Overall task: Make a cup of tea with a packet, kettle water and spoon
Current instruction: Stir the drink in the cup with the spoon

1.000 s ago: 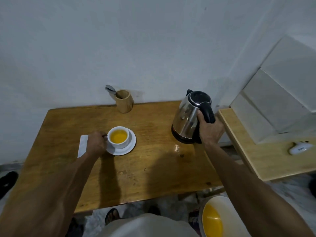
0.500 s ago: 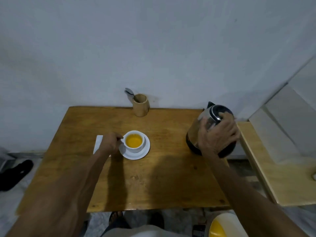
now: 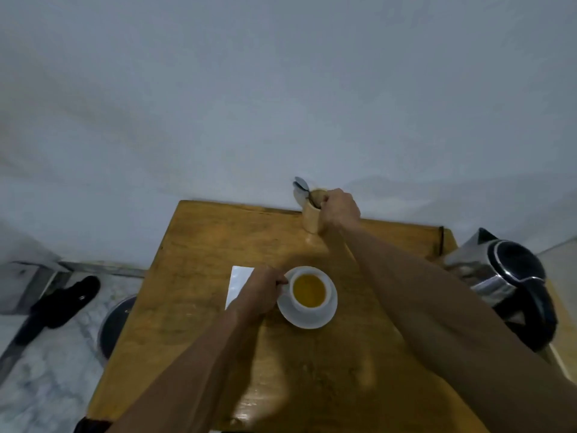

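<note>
A white cup (image 3: 308,292) holding amber tea stands on a white saucer (image 3: 327,317) in the middle of the wooden table (image 3: 193,323). My left hand (image 3: 263,290) grips the cup's handle from the left. A flat white packet (image 3: 239,284) lies beside that hand, partly under it. At the table's far edge a wooden holder (image 3: 312,218) contains a metal spoon (image 3: 302,185). My right hand (image 3: 340,209) is at the holder's rim, fingers closed around the spoon's handle. The steel kettle (image 3: 499,276) with a black lid stands at the right.
A white wall rises just behind the table. On the marble floor to the left lie a black slipper (image 3: 62,304) and a dark round object (image 3: 115,326) beside the table edge. A lighter wooden surface (image 3: 562,323) adjoins the table beyond the kettle.
My right hand let go of the kettle and reached across to the spoon in the wooden holder. My left hand stays on the cup's handle. The view has swung left.
</note>
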